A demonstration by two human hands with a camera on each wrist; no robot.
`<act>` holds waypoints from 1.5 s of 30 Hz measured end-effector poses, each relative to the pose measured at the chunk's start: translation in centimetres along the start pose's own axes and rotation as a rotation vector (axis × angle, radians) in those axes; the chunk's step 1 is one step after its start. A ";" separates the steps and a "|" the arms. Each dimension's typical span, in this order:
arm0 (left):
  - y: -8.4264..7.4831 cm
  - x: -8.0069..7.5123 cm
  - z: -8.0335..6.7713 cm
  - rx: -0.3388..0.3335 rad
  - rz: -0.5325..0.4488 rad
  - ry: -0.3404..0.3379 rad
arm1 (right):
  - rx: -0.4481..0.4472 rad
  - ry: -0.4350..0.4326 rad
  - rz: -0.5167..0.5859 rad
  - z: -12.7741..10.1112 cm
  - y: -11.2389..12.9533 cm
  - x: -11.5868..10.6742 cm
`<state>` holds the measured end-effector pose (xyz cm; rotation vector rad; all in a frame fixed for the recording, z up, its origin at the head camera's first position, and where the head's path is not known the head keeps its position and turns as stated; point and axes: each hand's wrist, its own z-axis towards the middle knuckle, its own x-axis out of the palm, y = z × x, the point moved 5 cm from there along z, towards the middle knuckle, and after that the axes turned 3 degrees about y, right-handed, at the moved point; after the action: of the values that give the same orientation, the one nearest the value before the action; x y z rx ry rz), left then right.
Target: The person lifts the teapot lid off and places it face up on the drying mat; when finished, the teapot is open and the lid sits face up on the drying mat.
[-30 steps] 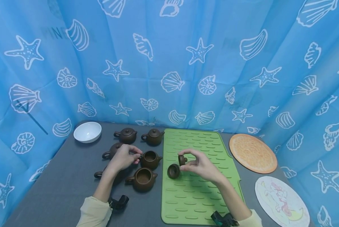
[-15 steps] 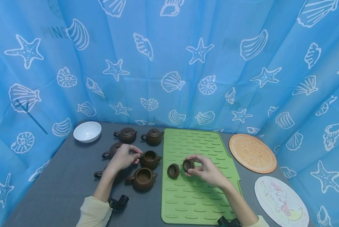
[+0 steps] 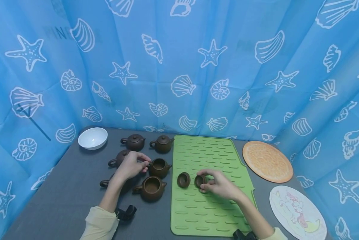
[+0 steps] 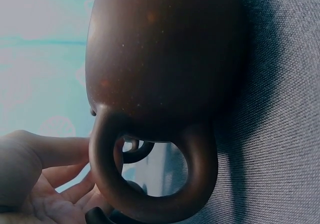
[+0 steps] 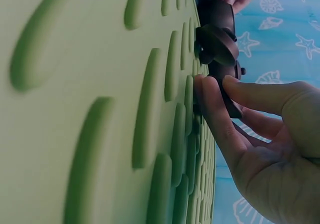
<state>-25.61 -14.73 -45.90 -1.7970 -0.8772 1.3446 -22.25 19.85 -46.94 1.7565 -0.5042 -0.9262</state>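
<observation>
My left hand [image 3: 133,166] pinches the handle of a dark brown lidless teapot [image 3: 159,167] standing on the grey cloth. Just in front of it stands another lidless teapot [image 3: 150,189], whose handle [image 4: 155,204] looms close in the left wrist view and partly hides the hand. Over the green mat, my right hand [image 3: 221,185] holds a small brown teapot lid [image 3: 200,180] by its edge, hollow side showing. Beside it, a second lid [image 3: 184,180] lies on the mat with its hollow up.
Two lidded teapots [image 3: 134,142] stand at the back. More teapots [image 3: 116,161] sit left, partly behind my left arm. A white bowl [image 3: 92,138] is at far left. Right of the green mat [image 3: 197,213] lie an orange round mat [image 3: 268,162] and a white round picture [image 3: 298,213].
My right hand has turned the lid from edge-on to hollow side showing, then lowered it slightly beside the other lid. My left hand stays on the teapot handle.
</observation>
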 end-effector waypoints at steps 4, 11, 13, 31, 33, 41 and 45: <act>0.0 0.0 0.0 0.000 0.004 0.000 | 0.008 0.013 -0.022 0.1 -0.1 0.0; 0.0 0.0 0.0 0.001 0.006 0.009 | 0.001 0.029 -0.125 0.3 -0.2 0.0; -0.1 0.0 -0.1 -0.001 0.007 0.011 | 0.003 0.032 -0.153 0.3 -0.2 0.0; -0.3 -0.2 0.2 0.005 0.031 0.045 | -0.010 0.047 -0.227 0.6 0.1 -0.3; -0.3 -0.2 0.3 0.010 0.033 0.050 | -0.011 0.047 -0.232 0.7 0.3 -0.5; -0.9 -0.5 0.5 0.054 0.072 0.090 | -0.035 0.011 -0.326 1.3 1.4 -1.4; -1.5 -0.7 0.8 0.102 0.105 0.110 | -0.041 0.000 -0.343 1.9 2.3 -1.9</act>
<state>-26.69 -14.42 -44.48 -1.8404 -0.6526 1.3166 -24.70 19.16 -44.47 1.8374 -0.1825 -1.1649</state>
